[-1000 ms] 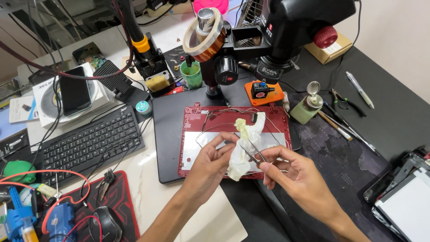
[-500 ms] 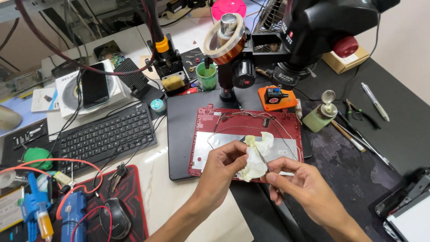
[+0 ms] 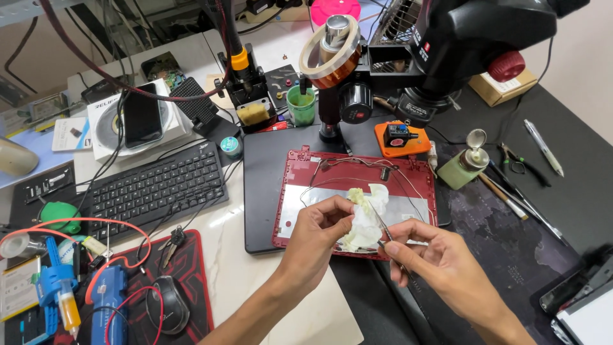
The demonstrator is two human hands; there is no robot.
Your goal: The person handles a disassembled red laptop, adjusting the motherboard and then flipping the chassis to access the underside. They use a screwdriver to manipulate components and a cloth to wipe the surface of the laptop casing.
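the left hand [image 3: 317, 231] pinches a crumpled white tissue [image 3: 365, 217] with yellow stains. the right hand [image 3: 429, 254] squeezes thin metal tweezers [image 3: 383, 231] whose tips touch the tissue. both are held just above a red laptop cover [image 3: 357, 171] lying open on the black mat [image 3: 268, 153].

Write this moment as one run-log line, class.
left hand: pinches crumpled tissue | right hand: holds tweezers at tissue | beneath: red laptop cover, on black mat
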